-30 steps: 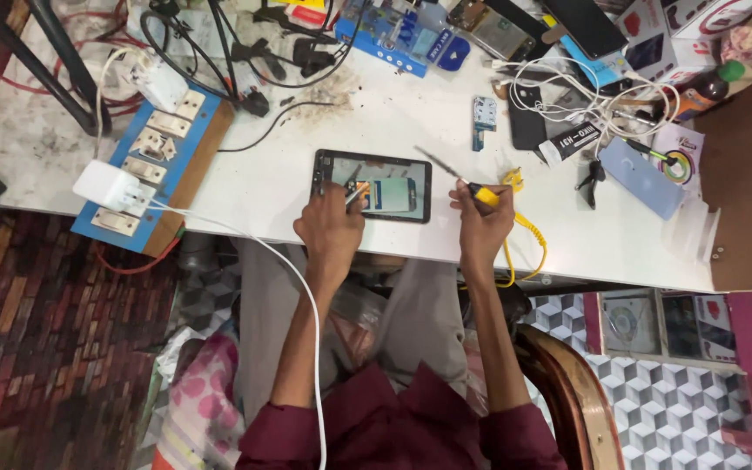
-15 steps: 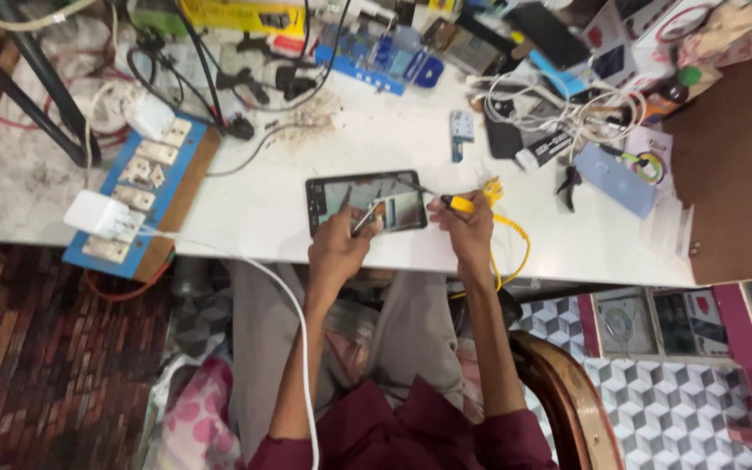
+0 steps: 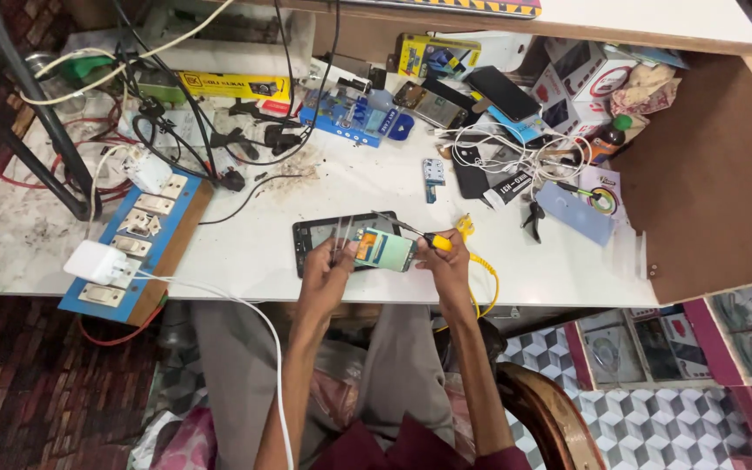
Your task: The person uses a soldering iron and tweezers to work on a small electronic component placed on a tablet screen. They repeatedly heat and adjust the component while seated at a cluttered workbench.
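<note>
Nearest to the camera there are the person's legs and a wooden chair [image 3: 550, 409], standing on a floor that is red brick [image 3: 19, 392] at the left and patterned grey tile [image 3: 654, 426] at the right. A white cable [image 3: 263, 331] runs over the left leg up to a white charger [image 3: 97, 261], which sits in a blue socket board [image 3: 145, 231] at the front left edge of the white table [image 3: 567, 270].

Both hands are at the front edge of the table. The left hand [image 3: 328, 274] is closed on metal tweezers [image 3: 341, 235], and their tips point up over the opened phone [image 3: 354, 244]. The phone lies flat on the table, just beyond the fingers, with its dark frame to the left and a light green part to the right. The right hand [image 3: 447, 261] is closed on a yellow-handled screwdriver [image 3: 419, 237]; its tip lies over the upper right part of the phone. A yellow cord [image 3: 485, 278] curls beside this hand.

Further back lie a small grey part [image 3: 433, 170], tangled white wires [image 3: 533, 148], black cables [image 3: 211, 139], a blue tool holder [image 3: 354, 117], other phones [image 3: 502, 91] and boxes [image 3: 580, 74]. At the right is a brown board [image 3: 707, 174].
</note>
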